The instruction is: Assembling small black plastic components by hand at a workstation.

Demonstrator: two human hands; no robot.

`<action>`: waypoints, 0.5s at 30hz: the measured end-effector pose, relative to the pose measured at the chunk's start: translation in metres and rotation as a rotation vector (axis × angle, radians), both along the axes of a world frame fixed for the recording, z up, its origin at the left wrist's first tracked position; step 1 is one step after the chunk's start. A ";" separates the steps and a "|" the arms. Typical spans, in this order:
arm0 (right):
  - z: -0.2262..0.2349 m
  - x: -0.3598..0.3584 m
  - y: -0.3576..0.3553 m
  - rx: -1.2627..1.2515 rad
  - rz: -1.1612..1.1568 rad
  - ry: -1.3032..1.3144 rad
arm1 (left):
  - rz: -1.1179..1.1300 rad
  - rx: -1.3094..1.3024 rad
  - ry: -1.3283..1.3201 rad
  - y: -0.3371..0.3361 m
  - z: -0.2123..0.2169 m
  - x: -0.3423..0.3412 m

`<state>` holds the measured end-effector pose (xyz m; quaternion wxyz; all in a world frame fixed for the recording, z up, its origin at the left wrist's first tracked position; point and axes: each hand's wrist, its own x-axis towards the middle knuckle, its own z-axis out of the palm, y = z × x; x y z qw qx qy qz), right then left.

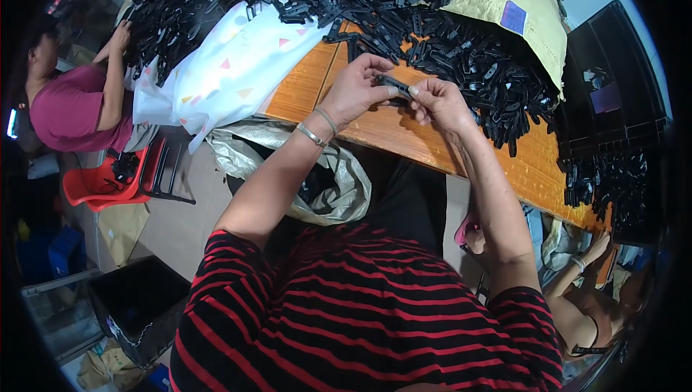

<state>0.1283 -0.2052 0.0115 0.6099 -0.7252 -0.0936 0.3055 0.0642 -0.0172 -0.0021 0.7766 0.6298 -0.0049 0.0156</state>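
- Pale woven sack (pixel 346 201), crumpled and wide-mouthed, sits below the near edge of the bench; perhaps placed there to be within easy reach.
- Bare left hand (pixel 353 93), above that near edge, is closed on the left end of a small, slim black part (pixel 395 84), thumb along it.
- Bare right hand (pixel 441 106) pinches the part's right end between thumb and fingers; holding both ends probably steadies it.
- Orange-brown wooden bench (pixel 306 78) is bare along its near edge, which leaves the hands room.
- White plastic bag with coloured triangles (pixel 216 75) drapes over the near edge, left of the hands.
- Loose heap of similar black parts (pixel 461 46) spreads beyond, towards the far edge, likely kept within arm's reach.
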 end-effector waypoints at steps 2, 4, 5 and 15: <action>0.000 0.003 -0.004 -0.070 0.041 -0.043 | 0.042 0.002 0.075 0.000 -0.002 -0.003; -0.002 0.006 -0.006 -0.108 0.071 -0.038 | 0.056 0.068 0.126 0.000 -0.005 -0.004; -0.002 0.005 -0.006 -0.131 0.095 -0.032 | 0.072 0.134 0.173 -0.001 -0.006 -0.005; -0.014 0.003 0.000 -0.161 0.039 -0.064 | 0.218 0.494 0.048 -0.008 -0.024 -0.002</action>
